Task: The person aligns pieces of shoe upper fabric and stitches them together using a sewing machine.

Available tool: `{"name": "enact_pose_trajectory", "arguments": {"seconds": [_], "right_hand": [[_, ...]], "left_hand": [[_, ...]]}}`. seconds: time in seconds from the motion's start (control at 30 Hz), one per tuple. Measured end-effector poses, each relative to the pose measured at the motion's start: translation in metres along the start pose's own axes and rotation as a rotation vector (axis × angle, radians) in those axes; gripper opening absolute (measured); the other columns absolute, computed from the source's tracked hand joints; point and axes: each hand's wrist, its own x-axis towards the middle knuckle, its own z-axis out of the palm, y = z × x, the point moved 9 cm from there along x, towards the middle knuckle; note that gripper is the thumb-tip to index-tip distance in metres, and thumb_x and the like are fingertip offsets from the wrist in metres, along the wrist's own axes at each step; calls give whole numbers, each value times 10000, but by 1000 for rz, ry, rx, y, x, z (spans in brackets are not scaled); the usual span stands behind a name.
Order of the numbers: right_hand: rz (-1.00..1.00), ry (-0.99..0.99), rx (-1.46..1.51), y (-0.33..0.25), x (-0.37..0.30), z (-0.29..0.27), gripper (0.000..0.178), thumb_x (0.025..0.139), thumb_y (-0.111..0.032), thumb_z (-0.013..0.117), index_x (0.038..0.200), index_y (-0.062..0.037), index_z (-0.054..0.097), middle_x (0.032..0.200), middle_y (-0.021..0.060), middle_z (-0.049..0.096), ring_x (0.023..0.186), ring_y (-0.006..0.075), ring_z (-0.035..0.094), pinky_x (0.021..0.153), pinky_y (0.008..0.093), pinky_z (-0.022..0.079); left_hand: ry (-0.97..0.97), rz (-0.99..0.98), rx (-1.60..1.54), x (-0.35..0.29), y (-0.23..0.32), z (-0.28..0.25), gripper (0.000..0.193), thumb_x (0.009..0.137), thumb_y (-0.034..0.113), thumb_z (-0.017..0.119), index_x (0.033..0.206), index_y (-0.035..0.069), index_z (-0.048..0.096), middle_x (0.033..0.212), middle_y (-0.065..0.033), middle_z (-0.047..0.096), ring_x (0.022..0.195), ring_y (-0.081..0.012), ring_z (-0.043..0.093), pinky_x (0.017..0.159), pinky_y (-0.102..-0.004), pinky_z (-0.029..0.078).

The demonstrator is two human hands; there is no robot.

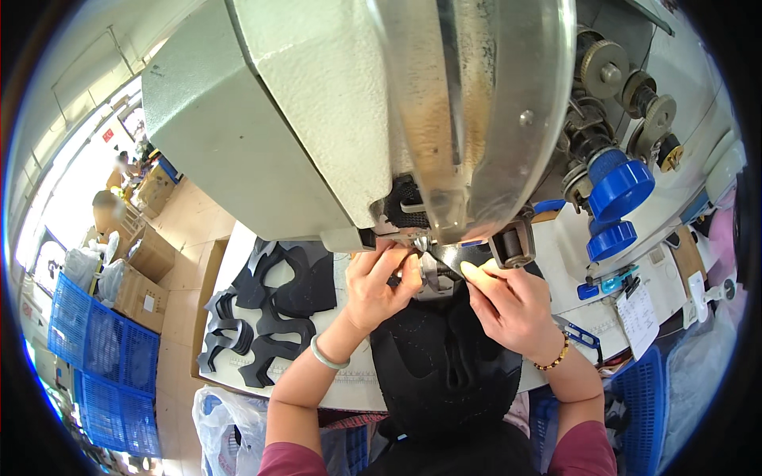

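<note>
Both hands work close under the head of a large pale green sewing machine (317,95), around its lit needle area (429,247). My left hand (379,287) is closed, thumb and fingers pinched at the left of the presser foot, on the edge of a black fabric piece (454,257). From the right, my right hand (512,308) has its fingers closed at the same piece; one fingertip looks yellow. Fingers and machine hide much of the piece. Below the hands, a black moulded panel (421,357) with a slit hangs over the table's near edge.
Left on the white table (365,373) lie curved black and grey cut pieces (274,313), some stacked. Blue thread-stand knobs (623,190) are at the right, above a paper slip (637,317) and a blue cutter (579,333). Blue crates (103,325) stand at far left.
</note>
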Motion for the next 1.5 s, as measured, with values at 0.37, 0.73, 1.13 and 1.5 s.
{"name": "enact_pose_trajectory", "arguments": {"seconds": [0.37, 0.73, 1.13, 1.5], "right_hand": [[-40, 67, -25, 5, -1, -3, 294, 689, -4, 711, 977, -42, 666, 827, 25, 579, 572, 130, 546, 488, 256, 429], [-39, 51, -34, 4, -4, -6, 368, 617, 46, 682, 970, -52, 644, 868, 63, 600, 560, 157, 573, 470, 258, 438], [0, 149, 85, 23, -7, -8, 179, 646, 1, 642, 796, -68, 575, 891, 45, 624, 557, 183, 584, 486, 285, 464], [322, 311, 51, 70, -13, -17, 254, 797, 44, 610, 1031, -53, 603, 1080, 91, 554, 691, 152, 567, 618, 271, 480]], "left_hand": [[22, -68, 20, -2, -6, 0, 184, 675, -6, 670, 851, 32, 635, 757, -45, 582, 618, -211, 535, 585, -321, 429], [-11, 29, -11, 5, 0, -1, 30, 756, -33, 596, 768, -17, 573, 819, -122, 580, 595, -188, 550, 528, -258, 441], [-47, -317, -103, 38, -133, -31, 413, 877, 148, 597, 1263, 41, 496, 1186, -93, 576, 1045, -251, 573, 869, -370, 490], [400, -590, -303, 45, -153, -135, 169, 872, 85, 560, 977, -32, 623, 789, -48, 616, 679, -119, 577, 623, -250, 470]]}}
